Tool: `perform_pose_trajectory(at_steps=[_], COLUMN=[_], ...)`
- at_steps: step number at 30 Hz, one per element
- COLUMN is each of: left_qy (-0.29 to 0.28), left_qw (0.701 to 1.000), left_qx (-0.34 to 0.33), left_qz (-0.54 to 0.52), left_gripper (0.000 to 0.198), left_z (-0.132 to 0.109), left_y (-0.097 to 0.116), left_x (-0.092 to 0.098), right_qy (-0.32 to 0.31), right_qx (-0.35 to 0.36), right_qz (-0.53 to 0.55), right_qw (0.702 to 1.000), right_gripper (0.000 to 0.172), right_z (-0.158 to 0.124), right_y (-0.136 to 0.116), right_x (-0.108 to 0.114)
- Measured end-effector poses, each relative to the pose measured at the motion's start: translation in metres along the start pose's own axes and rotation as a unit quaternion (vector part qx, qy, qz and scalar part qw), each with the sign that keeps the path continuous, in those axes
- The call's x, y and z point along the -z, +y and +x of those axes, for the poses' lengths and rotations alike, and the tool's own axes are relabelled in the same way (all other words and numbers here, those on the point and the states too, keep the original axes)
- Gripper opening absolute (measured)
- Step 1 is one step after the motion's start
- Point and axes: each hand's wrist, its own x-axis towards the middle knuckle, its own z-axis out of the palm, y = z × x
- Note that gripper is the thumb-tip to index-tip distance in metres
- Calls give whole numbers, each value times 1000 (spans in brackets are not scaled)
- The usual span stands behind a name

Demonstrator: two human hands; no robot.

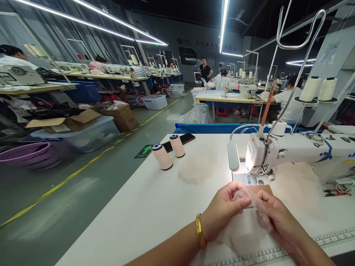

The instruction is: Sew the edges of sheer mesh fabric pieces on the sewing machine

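Between my two hands is a piece of thin, sheer pale fabric [241,232], hanging down over the table front. My left hand [226,208], with a gold bangle at the wrist, pinches its upper edge between thumb and fingers. On the other side my right hand [277,218] grips the same edge, its fingers partly hidden by the cloth. Just beyond my hands stands the white sewing machine [257,155], its needle area lit. More sheer fabric [298,184] lies under the machine arm, and another thin piece [196,168] rests flat to the left.
Two thread cones [162,158] stand by a dark phone [187,139] at the table's far left. A printed ruler [332,238] runs along the front edge. Red-handled snips [334,193] lie at right. Thread cones [310,88] sit on the stand. Other people work at machines beyond.
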Motion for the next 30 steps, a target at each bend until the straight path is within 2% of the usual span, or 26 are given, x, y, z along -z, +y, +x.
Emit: perform_pose_trajectory(at_steps=[6,11,13,14,15,17,19,21,23,26,27,28,29,30], left_qy=[-1,7,32,50,66,79,51,-1,-48,-122,-156,-195,-229,-239], left_qw=[1000,999,999,999,998,997,999,997,983,945,933,922,913,913], left_qx=[8,11,5,0,-3,-6,2,-6,-51,-128,-139,-140,-138,-138], left_qz=[12,30,20,10,-1,-6,18,79,167,276,293,305,308,302], left_gripper=[53,51,50,50,50,51,50,44,34,17,16,17,15,9], left_z=[1,2,3,4,6,8,9,6,-2,-19,-26,-31,-36,-40], left_y=[-1,-3,-2,-1,0,2,5,10,19,36,39,39,36,30], left_x=[3,4,6,8,10,14,16,15,8,-9,-15,-22,-28,-33], right_qy=[11,36,9,-23,-61,-164,-207,-207,-161,-34,-15,-24,-59,-106], right_qx=[34,65,65,58,48,22,14,18,37,90,106,116,118,115], right_qz=[105,102,32,-32,-106,-244,-289,-302,-333,-364,-357,-342,-324,-302], right_qw=[994,992,997,998,991,956,934,930,929,927,928,932,937,941], right_gripper=[49,52,53,52,52,50,44,37,35,40,42,45,50,57], right_z=[-2,-7,-16,-23,-31,-49,-64,-71,-69,-55,-50,-46,-42,-41], right_y=[0,0,-1,-3,-6,-15,-28,-40,-47,-47,-45,-42,-38,-34], right_x=[4,7,11,14,16,22,27,33,39,43,41,37,31,24])
